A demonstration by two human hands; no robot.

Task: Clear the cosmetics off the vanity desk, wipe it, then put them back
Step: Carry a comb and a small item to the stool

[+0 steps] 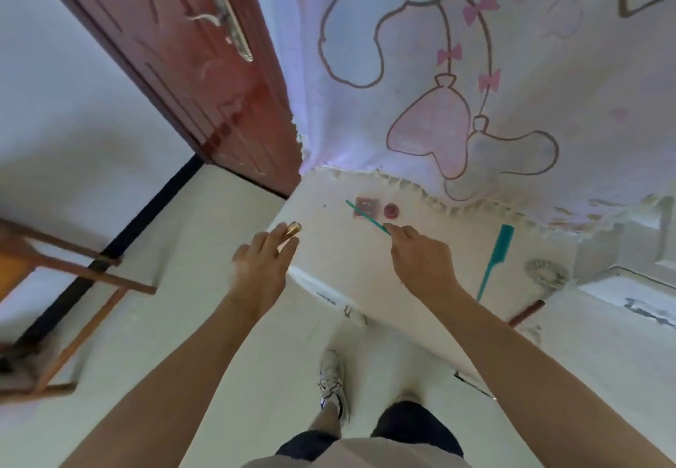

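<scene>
R hand (pixel 420 255): grip pinched on stick (pixel 365 216) at its near end. Long axis runs away & left, and the far tip crosses compact (pixel 367 205) at back of surface (pixel 365 270), w/ jar (pixel 390 211) just beside. L hand (pixel 261 266): grip wrapped on tube (pixel 290 231) over surface's left edge. Comb (pixel 494 259) lies to the right, nearer R hand.

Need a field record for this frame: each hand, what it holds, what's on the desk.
left hand: grips a gold metallic tube at the desk's left edge
right hand: pinches a thin teal stick by its near end
surface: white vanity desk
on desk: square reddish compact, round red jar, teal tail comb, grey fuzzy ring
stick contact with compact: cannot tell
</scene>
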